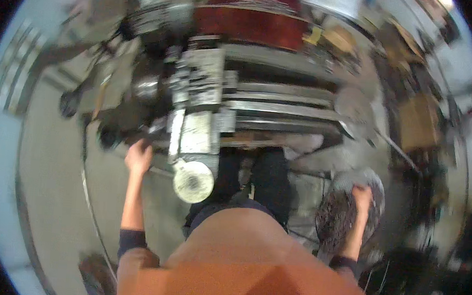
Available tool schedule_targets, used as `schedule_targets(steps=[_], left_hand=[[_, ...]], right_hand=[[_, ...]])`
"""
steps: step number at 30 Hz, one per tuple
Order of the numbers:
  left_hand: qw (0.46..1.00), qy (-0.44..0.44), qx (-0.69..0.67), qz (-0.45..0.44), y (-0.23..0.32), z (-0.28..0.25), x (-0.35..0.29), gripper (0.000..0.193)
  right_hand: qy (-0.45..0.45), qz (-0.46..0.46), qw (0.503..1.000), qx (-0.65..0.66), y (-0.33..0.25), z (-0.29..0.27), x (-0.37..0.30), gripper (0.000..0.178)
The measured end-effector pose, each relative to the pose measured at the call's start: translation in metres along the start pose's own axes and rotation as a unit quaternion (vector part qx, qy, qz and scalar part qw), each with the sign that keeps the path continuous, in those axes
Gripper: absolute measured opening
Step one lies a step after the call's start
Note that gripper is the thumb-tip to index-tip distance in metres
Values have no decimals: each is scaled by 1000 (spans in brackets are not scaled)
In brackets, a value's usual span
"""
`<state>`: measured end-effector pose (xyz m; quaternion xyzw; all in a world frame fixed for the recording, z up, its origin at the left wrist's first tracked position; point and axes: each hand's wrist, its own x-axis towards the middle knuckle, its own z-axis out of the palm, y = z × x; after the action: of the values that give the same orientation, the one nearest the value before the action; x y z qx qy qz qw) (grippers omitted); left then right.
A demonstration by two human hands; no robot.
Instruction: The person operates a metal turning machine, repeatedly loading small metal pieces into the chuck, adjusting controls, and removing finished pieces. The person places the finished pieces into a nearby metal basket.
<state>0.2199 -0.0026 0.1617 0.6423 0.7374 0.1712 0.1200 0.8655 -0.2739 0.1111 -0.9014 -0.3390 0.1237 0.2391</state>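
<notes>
A metal lathe stands in front of me, with its carriage and a round pale handwheel nearest my body. My left hand is at the lathe's near left side, below a dark round knob. Its fingers are curled against a dark part, and what they hold is blurred. Out to the right, my right hand is over a round tub full of small dark pieces. Those fingers look closed, but anything inside them is too small to make out.
Long bed rails run right from the carriage. Behind them is a dark red box or tray. A cardboard box sits at the far right, a dark cable on the left floor. Dark clutter fills the lower right.
</notes>
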Motion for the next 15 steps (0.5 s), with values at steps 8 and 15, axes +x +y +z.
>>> schedule_targets(steps=[8, 15], left_hand=[[992, -80, -95, 39, -76, 22, 23, 33], [994, -57, -95, -18, -41, 9, 6, 32]], right_hand=[[26, 114, 992, -42, 60, -20, -10, 35], [25, 73, 988, -132, 58, -5, 0, 27]])
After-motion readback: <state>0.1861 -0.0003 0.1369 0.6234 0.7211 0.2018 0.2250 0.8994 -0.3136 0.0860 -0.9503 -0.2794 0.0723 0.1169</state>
